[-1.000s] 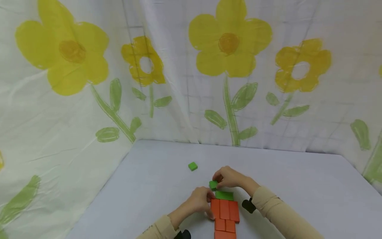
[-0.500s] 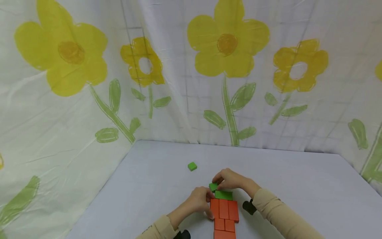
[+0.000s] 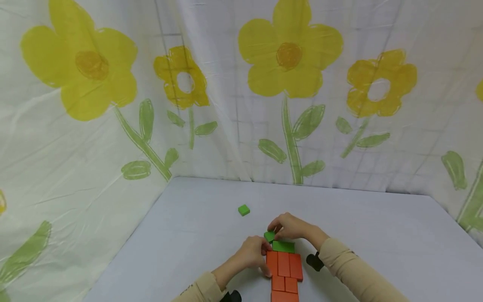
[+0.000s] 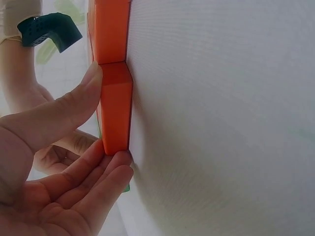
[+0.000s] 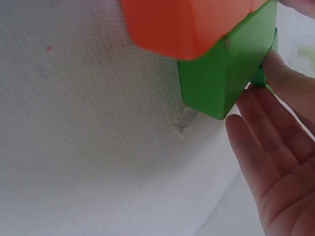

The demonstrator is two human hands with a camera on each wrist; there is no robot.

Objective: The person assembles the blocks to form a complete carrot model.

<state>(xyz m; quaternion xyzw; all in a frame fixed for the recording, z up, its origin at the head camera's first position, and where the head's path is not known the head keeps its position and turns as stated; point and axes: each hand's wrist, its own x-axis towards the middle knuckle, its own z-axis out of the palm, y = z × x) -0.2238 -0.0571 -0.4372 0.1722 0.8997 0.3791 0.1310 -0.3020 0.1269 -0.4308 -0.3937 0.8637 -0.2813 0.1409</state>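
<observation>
Orange blocks form a column on the white table, with a green rectangular block (image 3: pixel 284 246) against its far end. At the column's left side, my left hand (image 3: pixel 249 254) holds an orange block (image 4: pixel 116 108) by its ends, thumb at the near end and fingers at the far one. My right hand (image 3: pixel 291 225) pinches a small green block (image 3: pixel 269 236) at the far left corner of the green rectangular block. In the right wrist view the small green block (image 5: pixel 258 77) is mostly hidden behind the rectangular one and my fingers.
Farther back on the white table (image 3: pixel 358 226) lies another small green block (image 3: pixel 243 210). Smaller orange blocks (image 3: pixel 284 285) continue the column toward me. A white curtain (image 3: pixel 226 142) printed with yellow flowers hangs behind and to the left of the table.
My right hand has shifted the small green block slightly toward me, closer to the orange blocks. My left hand has stayed in place on the orange block.
</observation>
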